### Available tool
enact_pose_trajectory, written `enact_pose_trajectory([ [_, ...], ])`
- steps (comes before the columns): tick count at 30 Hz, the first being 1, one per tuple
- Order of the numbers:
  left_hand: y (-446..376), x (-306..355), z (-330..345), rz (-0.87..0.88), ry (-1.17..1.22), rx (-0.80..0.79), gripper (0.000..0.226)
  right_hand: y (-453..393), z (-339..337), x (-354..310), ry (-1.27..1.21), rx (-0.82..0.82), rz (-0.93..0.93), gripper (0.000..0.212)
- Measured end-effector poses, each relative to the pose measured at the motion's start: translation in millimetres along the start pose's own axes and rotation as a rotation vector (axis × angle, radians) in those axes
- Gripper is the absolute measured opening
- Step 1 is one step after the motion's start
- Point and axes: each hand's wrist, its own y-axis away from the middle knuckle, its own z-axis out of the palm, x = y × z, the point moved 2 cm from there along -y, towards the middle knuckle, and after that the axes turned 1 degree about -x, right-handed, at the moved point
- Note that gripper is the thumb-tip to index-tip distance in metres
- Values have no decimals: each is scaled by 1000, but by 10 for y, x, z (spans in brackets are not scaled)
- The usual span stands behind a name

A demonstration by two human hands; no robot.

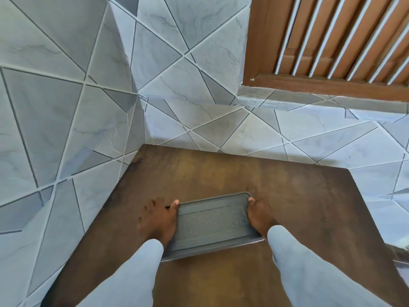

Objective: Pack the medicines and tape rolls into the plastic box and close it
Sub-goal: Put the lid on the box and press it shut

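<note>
Plastic box sits lid-on at the near middle of the brown table; looks like the closing step. Left hand and right hand clamp its 2 short ends, thumbs on the lid rim. Next: likely press down evenly until it snaps. Contents and latches hidden; no medicines or tape rolls visible

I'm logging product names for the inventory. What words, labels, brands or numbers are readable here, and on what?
None can be read.
Grey plastic box: lid on, only a faint embossed texture, no legible text.
Wooden table, tiled wall: no writing.
No medicines or tape rolls show.
</note>
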Motion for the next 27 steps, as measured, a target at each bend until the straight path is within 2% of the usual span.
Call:
enact_pose_trajectory([
  [2, 34, -100, 19, -130, 73, -5, 67, 96, 95, 64, -6, 60, 2, 51],
  [4, -5, -131, 42, -172, 146, -25, 63, 200, 161, 121, -48, 112, 17, 49],
  [7, -85, -106, 19, -114, 141, 10, 50, 284, 134, 126, -80, 150, 35, 46],
  [10, -147, -71, -19, -37, 144, 19, 48, 353, 87, 124, -90, 192, 44, 44],
  [15, -162, 77, -57, 107, 186, -20, 39, 452, 76, 102, 34, 211, 32, 38],
  [21, -225, -25, -78, 149, 230, -68, 19, 596, 65, 83, 76, 270, 100, 32],
  [27, -179, -47, -46, 85, 234, -53, 31, 540, 41, 54, 47, 182, 74, 33],
])
